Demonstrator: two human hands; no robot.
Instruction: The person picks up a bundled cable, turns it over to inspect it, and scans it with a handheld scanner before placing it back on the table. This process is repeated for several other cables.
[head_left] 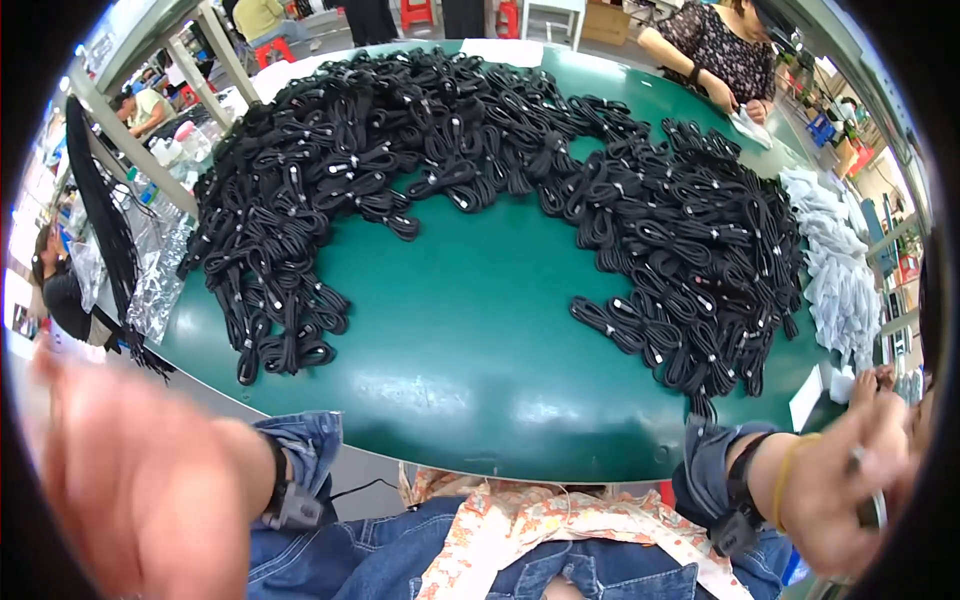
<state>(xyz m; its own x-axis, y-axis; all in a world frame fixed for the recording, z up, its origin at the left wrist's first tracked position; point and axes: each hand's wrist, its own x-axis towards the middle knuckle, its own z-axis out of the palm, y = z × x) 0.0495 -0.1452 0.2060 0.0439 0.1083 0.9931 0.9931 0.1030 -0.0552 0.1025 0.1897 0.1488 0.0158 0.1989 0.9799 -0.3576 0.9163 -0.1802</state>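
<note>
Cable bundles (700, 240): black, coiled and tied, heaped in an arc from the left of the frame, across the top, to the right of centre.
Left grip: degree of opening cannot be told; the left hand (145, 480) is blurred, and any held item cannot be made out.
Right grip: spread or closure cannot be told; a small dark item (872, 510) with a shiny part shows at the fingers of the right hand (840, 485), but blur hides whether it is pinched.
Left hand pose: raised close to the camera, lower left, forearm entering from the lower edge.
Right hand pose: lower right, fingers toward the right rim of the frame; yellow band (785, 480) at the wrist.
Bench (450, 310): green; near edge curves across the lower frame, both hands appearing outside its outline.
Room: green surface shows inside the arc, from centre to the near edge.
Right border: pale bundles (835, 265) lie just beside the black heap.
Upper right: co-worker (715, 40), hands at a white item (750, 127).
</note>
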